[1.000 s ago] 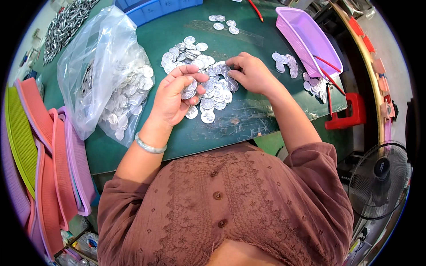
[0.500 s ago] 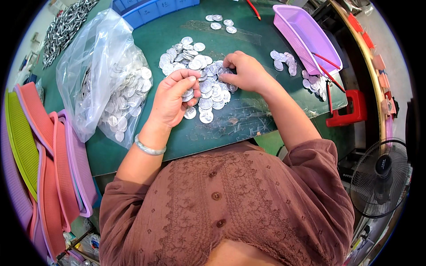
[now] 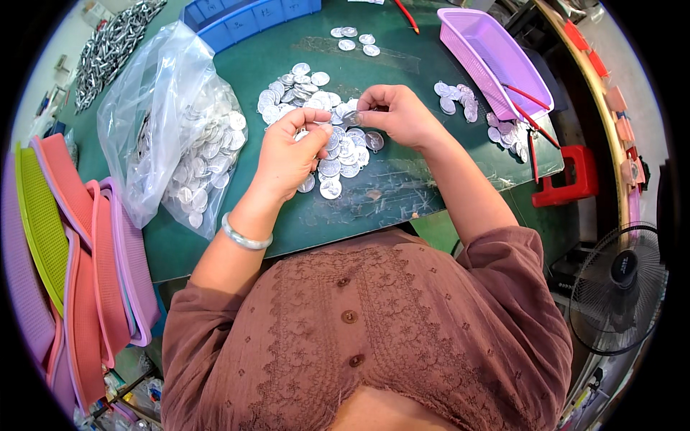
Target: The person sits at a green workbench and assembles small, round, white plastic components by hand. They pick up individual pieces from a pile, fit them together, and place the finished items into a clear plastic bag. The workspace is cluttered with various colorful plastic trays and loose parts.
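Note:
A heap of round silver medals with small loops lies on the green table under my hands. My right hand pinches one medal between thumb and fingertips, just above the heap. Beside it, my left hand is closed, its thumb and fingers curled round a few medals that are mostly hidden by the fingers. A clear plastic bag, full of more such medals, stands left of my left hand.
Small groups of medals lie at the table's far middle and right. A purple basket and red-handled pliers sit at the right. Far left are a blue bin and a metal-parts pile; stacked baskets stand nearer.
My right hand has picked up a medal from the heap and moved slightly left. My left hand has turned and come nearer the right, its fingers closing over its medals.

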`<state>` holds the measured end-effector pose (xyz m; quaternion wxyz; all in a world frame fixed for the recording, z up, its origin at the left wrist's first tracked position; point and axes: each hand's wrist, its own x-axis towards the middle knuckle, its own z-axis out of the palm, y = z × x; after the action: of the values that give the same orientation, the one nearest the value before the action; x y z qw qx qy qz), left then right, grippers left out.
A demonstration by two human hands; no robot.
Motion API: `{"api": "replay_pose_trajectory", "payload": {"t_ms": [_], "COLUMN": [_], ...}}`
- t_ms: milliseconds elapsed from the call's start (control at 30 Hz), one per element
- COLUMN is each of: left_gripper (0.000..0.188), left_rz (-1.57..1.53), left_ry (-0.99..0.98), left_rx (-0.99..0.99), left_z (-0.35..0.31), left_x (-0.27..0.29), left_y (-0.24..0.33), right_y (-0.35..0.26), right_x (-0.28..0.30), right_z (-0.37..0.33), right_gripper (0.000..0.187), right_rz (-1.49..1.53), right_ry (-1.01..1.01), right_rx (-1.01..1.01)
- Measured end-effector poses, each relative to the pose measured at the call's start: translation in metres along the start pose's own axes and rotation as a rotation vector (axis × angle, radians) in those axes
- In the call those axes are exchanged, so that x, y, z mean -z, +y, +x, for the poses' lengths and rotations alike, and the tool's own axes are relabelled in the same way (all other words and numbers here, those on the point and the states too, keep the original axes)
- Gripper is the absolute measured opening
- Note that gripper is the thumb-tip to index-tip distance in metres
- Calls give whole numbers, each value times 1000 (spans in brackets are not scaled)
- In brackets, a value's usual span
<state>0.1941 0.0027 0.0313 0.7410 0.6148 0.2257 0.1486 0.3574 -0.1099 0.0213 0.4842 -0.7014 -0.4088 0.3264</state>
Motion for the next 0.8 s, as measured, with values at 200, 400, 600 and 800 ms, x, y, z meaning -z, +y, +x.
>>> {"api": "replay_pose_trajectory", "payload": {"t_ms": [200,400,600,800], "left_gripper": [15,10,8,8], "left_rz": [-7,-98,-391,-502], "left_ry": [-51,-83,-79,-89], "left_rx": [12,54,116,118], "left_z": [4,3,0,-3], "left_x": [-8,-12,-15,-22], "left_y": [3,6,4,-3], "right_y": [-19,-25,-18,-24], "right_x": [1,0,5,-11], "right_z": [-13,-23,-31,-42], "right_gripper": [12,19,17,17], "right_rz": [379,385,493,524], "right_ry": [-47,-45,3,5], "right_rx": [-31,-4,-10,-34]}}
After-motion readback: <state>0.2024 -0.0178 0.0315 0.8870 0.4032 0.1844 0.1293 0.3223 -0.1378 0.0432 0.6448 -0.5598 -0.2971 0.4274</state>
